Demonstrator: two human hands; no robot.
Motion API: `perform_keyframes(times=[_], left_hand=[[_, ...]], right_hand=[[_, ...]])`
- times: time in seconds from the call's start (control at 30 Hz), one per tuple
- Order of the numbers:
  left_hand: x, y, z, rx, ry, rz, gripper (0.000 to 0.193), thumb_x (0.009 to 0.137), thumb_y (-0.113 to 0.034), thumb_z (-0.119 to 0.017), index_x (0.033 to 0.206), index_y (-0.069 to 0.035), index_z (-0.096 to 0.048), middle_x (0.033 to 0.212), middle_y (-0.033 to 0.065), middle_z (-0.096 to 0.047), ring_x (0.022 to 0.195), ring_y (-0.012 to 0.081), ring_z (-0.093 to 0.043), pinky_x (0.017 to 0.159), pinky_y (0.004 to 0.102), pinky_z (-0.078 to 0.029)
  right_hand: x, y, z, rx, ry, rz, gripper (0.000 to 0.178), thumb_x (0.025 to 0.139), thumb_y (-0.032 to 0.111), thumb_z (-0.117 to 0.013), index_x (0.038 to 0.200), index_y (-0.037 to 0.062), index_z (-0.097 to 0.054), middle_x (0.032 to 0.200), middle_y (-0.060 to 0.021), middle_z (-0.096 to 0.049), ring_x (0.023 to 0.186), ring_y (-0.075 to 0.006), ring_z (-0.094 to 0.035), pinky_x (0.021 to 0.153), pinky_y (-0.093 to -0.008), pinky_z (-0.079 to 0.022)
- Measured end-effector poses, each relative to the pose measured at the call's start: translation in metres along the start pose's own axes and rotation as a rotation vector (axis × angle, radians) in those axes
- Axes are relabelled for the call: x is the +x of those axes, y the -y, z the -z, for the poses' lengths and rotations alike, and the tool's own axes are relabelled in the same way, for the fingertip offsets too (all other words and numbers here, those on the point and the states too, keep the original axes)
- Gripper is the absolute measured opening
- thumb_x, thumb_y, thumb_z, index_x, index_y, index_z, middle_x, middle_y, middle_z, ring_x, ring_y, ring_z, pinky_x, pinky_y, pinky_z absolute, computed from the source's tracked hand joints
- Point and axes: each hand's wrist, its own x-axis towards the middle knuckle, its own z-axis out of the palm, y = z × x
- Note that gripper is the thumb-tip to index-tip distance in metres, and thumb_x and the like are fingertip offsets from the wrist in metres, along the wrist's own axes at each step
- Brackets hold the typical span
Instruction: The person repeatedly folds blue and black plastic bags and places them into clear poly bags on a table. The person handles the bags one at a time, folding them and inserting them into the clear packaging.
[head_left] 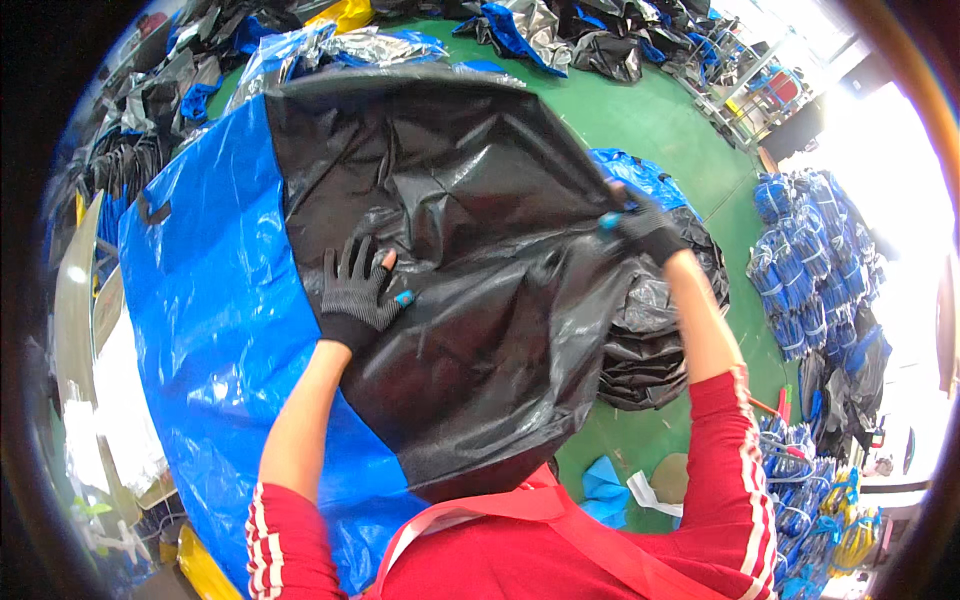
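A large plastic sheet lies spread before me, with a wide black part (450,150) and a blue part (200,290) along its left side. Its surface is creased and shiny. My left hand (358,290), in a dark striped glove, rests flat on the black part near the seam, fingers spread. At the sheet's right edge, my right hand (645,228), gloved likewise and slightly blurred, has its fingers closed on the black plastic, which pulls into folds toward it. Beneath and beyond that hand stands a stack of folded black sheets (648,365), with blue plastic (640,172) at its far end.
Tied blue bundles (800,260) are piled at the right, with more blue and yellow bundles (815,510) nearer. Heaps of black, silver and blue plastic (610,50) line the far side. A wheeled cart (755,95) stands at far right. Scraps (605,490) lie on the green floor (640,110).
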Motion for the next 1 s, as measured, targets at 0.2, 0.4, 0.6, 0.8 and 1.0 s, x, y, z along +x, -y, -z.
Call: perform_keyframes(times=[0.2, 0.4, 0.6, 0.8, 1.0], left_hand=[[0.000, -0.014, -0.006, -0.036, -0.043, 0.002, 0.071, 0.082, -0.064, -0.052, 0.139, -0.021, -0.048, 0.149, 0.0179, -0.035, 0.141, 0.0358, -0.026, 0.113, 0.0611, -0.009], [0.007, -0.017, -0.006, -0.099, 0.001, 0.007, 0.071, 0.084, -0.064, -0.050, 0.141, -0.021, -0.046, 0.152, 0.0175, -0.031, 0.143, 0.0363, -0.020, 0.113, 0.0623, -0.008], [0.005, -0.013, 0.020, -0.350, 0.112, 0.114, 0.074, 0.082, -0.059, -0.057, 0.139, -0.013, -0.046, 0.150, 0.0213, -0.032, 0.141, 0.0419, -0.023, 0.114, 0.0598, -0.011], [-0.098, 0.050, 0.038, -0.173, 0.279, 0.363, 0.082, 0.088, -0.064, -0.048, 0.144, -0.005, -0.038, 0.153, 0.0228, -0.026, 0.144, 0.0421, -0.018, 0.114, 0.0607, -0.004], [-0.006, 0.113, -0.006, 0.085, 0.137, 0.290, 0.085, 0.085, -0.071, -0.043, 0.146, -0.011, -0.038, 0.153, 0.0196, -0.029, 0.143, 0.0404, -0.022, 0.113, 0.0620, -0.006]], right_hand=[[-0.024, 0.059, -0.007, -0.579, -0.537, 0.251, 0.061, 0.081, 0.014, -0.064, 0.138, 0.0065, -0.046, 0.119, -0.0237, -0.060, 0.107, -0.0421, -0.058, 0.096, -0.0435, -0.046], [0.009, 0.112, -0.044, -0.909, 0.624, -0.253, 0.070, 0.085, 0.073, -0.043, 0.112, 0.0143, -0.070, 0.107, -0.0206, -0.067, 0.103, -0.0382, -0.063, 0.091, -0.0444, -0.048], [0.155, 0.216, -0.087, -0.582, -0.380, 0.656, 0.051, 0.081, 0.046, -0.064, 0.116, 0.0080, -0.064, 0.109, -0.0206, -0.067, 0.102, -0.0344, -0.065, 0.092, -0.0448, -0.048], [0.289, 0.294, -0.150, -0.601, -0.095, 0.146, 0.041, 0.090, 0.027, -0.055, 0.126, 0.0070, -0.059, 0.131, -0.0191, -0.056, 0.121, -0.0344, -0.054, 0.104, -0.0413, -0.041], [0.186, 0.331, -0.102, -0.529, -0.980, 1.233, 0.031, 0.085, 0.018, -0.055, 0.113, 0.0061, -0.061, 0.087, -0.0122, -0.066, 0.067, -0.0264, -0.063, 0.053, -0.0367, -0.050]])
